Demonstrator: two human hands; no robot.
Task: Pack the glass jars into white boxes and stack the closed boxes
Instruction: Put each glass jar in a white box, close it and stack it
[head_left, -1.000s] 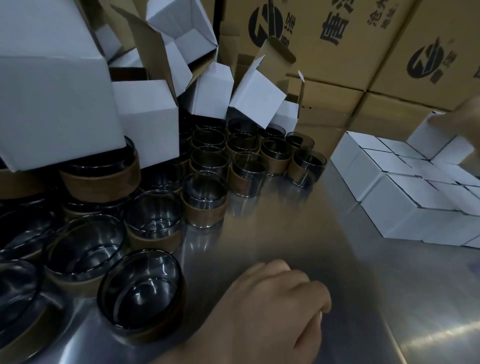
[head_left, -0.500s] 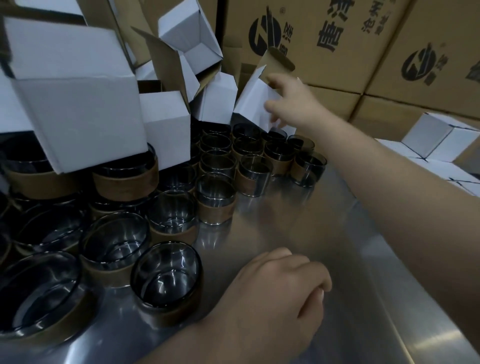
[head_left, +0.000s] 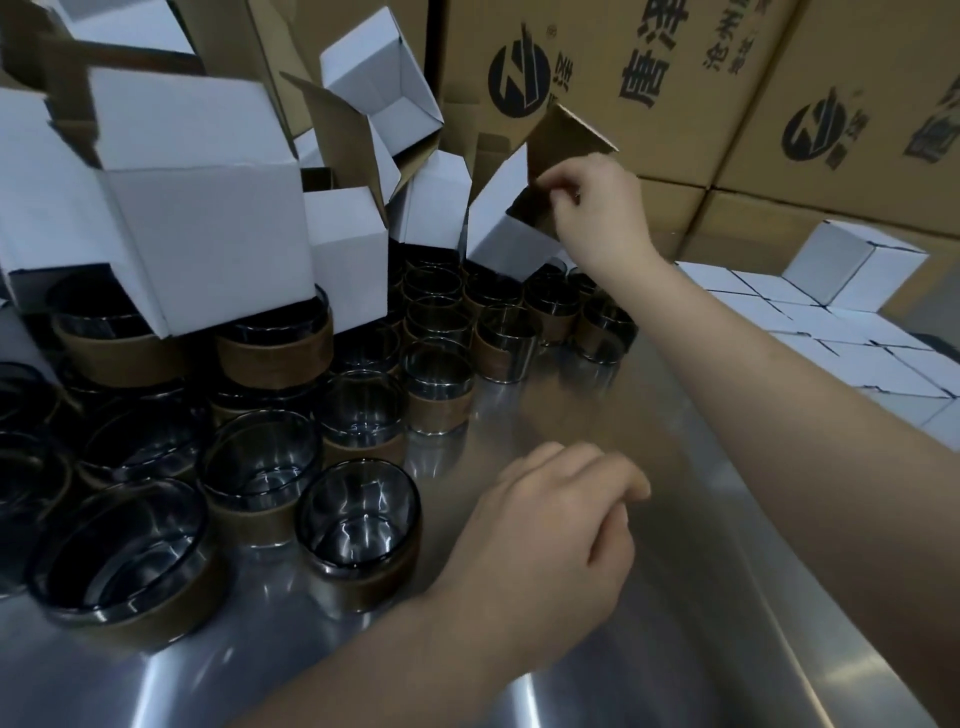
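Note:
Several dark glass jars with brown sleeves (head_left: 358, 525) crowd the left half of the steel table (head_left: 649, 649). Open white boxes (head_left: 208, 223) lie piled on top of the jars at the back left. My right hand (head_left: 597, 202) reaches across to the far middle and pinches the edge of one open white box (head_left: 506, 228) that leans over the rear jars, its brown flap up. My left hand (head_left: 550, 535) rests on the table near the front, fingers loosely curled, holding nothing. Closed white boxes (head_left: 831, 332) sit in rows at the right, with one more on top (head_left: 852, 270).
Large brown shipping cartons (head_left: 675, 78) with black print wall off the back of the table. A bare strip of steel runs between the jars and the closed boxes. My right forearm crosses that strip diagonally.
My right hand left the closed box at the right, swung left to the leaning open box and now pinches its edge. The view shifted slightly left. My left hand stayed put.

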